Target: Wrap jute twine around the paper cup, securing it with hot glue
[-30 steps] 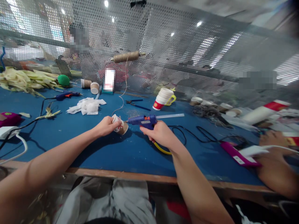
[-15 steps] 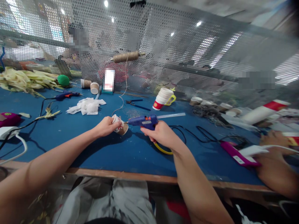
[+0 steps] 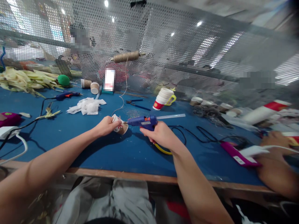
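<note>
My left hand (image 3: 107,125) is closed around a small paper cup (image 3: 121,128), tilted on its side, with brown twine wrapped over part of it. A strand of twine (image 3: 126,77) runs from the cup up to a twine spool (image 3: 127,57) on the mesh. In my right hand (image 3: 161,133) is a blue hot glue gun (image 3: 143,120), its nozzle at the twine-covered side of the cup. A clear glue stick (image 3: 171,116) sticks out of its back. Yellow-handled scissors (image 3: 163,150) lie partly hidden beneath my right hand.
Behind my hands lie pliers (image 3: 137,105), stacked paper cups (image 3: 161,98) and white tissue (image 3: 87,106). A second glue gun (image 3: 67,95) and corn husks (image 3: 23,80) are at left. On the right are a purple power strip (image 3: 238,154) and another person's arm (image 3: 277,168). Perforated mesh (image 3: 149,40) stands behind.
Almost nothing differs. The cup and the glue gun's nozzle have shifted very slightly; both hands keep their holds.
</note>
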Demonstrator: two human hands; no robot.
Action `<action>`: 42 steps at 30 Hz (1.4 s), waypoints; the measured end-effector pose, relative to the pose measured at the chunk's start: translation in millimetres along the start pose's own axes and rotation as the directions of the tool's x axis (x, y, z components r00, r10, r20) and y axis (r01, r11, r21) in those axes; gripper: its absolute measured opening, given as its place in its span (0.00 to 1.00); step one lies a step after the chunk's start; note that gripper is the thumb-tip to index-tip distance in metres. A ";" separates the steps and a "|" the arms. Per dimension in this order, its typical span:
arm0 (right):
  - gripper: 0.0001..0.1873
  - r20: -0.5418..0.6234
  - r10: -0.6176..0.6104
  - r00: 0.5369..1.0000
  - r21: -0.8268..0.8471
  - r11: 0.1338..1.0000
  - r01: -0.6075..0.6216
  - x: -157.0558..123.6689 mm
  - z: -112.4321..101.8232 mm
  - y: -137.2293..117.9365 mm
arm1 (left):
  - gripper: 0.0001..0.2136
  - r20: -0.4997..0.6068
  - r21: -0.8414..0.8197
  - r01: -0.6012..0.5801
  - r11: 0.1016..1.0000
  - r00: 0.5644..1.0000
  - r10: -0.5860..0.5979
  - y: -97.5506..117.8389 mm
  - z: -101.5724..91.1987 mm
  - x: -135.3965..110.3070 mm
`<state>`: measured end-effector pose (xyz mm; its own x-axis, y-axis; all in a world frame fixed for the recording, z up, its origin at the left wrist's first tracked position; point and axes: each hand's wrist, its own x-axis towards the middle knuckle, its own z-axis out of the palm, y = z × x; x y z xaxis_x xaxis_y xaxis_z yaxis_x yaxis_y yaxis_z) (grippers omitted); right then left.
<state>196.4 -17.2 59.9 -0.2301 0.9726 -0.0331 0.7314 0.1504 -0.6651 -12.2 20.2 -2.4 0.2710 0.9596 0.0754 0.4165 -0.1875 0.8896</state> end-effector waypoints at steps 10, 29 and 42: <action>0.15 0.011 -0.041 0.999 0.000 0.999 0.041 -5.6 2.4 -4.8 | 0.17 -0.028 -0.101 0.094 0.990 0.995 -0.097 0.3 1.5 2.6; 0.14 -0.021 -0.001 1.000 0.014 1.000 0.001 -1.8 -3.0 -1.2 | 0.20 -0.030 -0.038 -0.060 0.997 0.998 0.059 -2.8 0.9 -1.8; 0.15 -0.053 -0.046 0.998 0.056 0.997 0.049 -2.9 -6.7 1.8 | 0.16 -0.039 0.121 -0.259 0.958 0.963 0.266 -0.3 0.3 -7.9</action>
<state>202.6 -18.5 63.8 -0.2295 0.9726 0.0370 0.6819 0.1878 -0.7069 -14.2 12.6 -3.3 0.3376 0.8828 0.3266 0.4335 -0.4538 0.7785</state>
